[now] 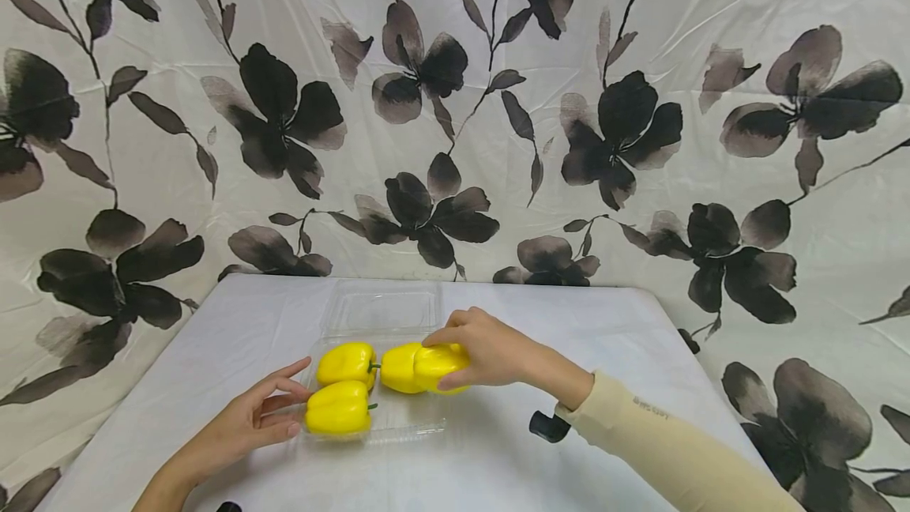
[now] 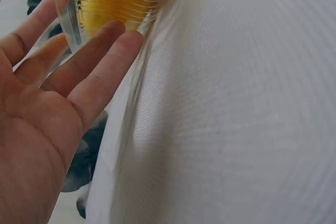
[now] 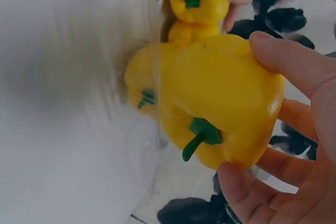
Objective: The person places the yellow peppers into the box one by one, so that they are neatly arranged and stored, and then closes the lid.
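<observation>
My right hand (image 1: 492, 350) grips a yellow bell pepper (image 3: 223, 85) with a green stem, fingers and thumb spread round its sides. This pepper is over the right end of a clear plastic clamshell box (image 1: 408, 415) and overlaps another yellow pepper (image 1: 398, 368) lying inside. Two more peppers lie in the box's left half, a rear one (image 1: 344, 363) and a front one (image 1: 337, 409). Beside the left wall is my left hand (image 1: 245, 421), its fingers loosely extended and their tips right at the ribbed side, as the left wrist view shows.
The box's clear lid (image 1: 384, 311) lies opened out toward the back of the white-covered table (image 1: 554, 322). A floral curtain (image 1: 526, 141) hangs behind the table. A black object (image 1: 549, 427) shows below my right wrist.
</observation>
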`<action>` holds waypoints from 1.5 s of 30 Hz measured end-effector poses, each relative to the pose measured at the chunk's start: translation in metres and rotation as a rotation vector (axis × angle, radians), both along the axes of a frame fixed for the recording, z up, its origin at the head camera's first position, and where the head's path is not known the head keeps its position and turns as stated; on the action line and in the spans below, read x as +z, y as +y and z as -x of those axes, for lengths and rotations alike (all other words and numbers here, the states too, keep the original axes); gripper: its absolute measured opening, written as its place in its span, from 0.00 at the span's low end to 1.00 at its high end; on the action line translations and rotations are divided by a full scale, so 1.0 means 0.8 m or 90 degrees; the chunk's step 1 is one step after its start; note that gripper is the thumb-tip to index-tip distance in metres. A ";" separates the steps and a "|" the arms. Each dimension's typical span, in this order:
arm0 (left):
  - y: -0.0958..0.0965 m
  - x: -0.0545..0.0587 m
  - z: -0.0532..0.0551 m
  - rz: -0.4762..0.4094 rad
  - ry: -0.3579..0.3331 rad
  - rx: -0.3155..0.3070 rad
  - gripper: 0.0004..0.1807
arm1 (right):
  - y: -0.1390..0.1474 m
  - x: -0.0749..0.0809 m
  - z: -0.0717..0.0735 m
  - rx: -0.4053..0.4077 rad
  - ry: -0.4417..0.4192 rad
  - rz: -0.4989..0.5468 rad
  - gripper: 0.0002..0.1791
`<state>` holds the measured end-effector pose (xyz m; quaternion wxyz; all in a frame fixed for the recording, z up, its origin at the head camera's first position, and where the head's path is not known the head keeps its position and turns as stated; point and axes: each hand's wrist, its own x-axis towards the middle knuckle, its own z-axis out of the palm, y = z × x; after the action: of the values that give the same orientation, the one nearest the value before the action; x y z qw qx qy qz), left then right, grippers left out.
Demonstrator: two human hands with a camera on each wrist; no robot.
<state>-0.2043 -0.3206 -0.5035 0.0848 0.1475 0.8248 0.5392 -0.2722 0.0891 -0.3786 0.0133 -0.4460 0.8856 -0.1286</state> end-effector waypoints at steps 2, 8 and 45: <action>0.000 0.000 -0.001 0.002 0.006 -0.002 0.21 | -0.004 -0.001 -0.003 0.002 0.001 -0.007 0.31; 0.000 0.000 -0.001 0.002 0.012 -0.005 0.21 | -0.015 -0.004 -0.009 0.001 -0.007 -0.018 0.31; -0.002 -0.003 0.001 0.000 0.016 -0.009 0.21 | -0.065 -0.034 -0.018 0.016 0.013 -0.062 0.32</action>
<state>-0.2051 -0.3226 -0.5058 0.0782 0.1600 0.8247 0.5368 -0.2577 0.0369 -0.4055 0.0278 -0.4575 0.8852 -0.0803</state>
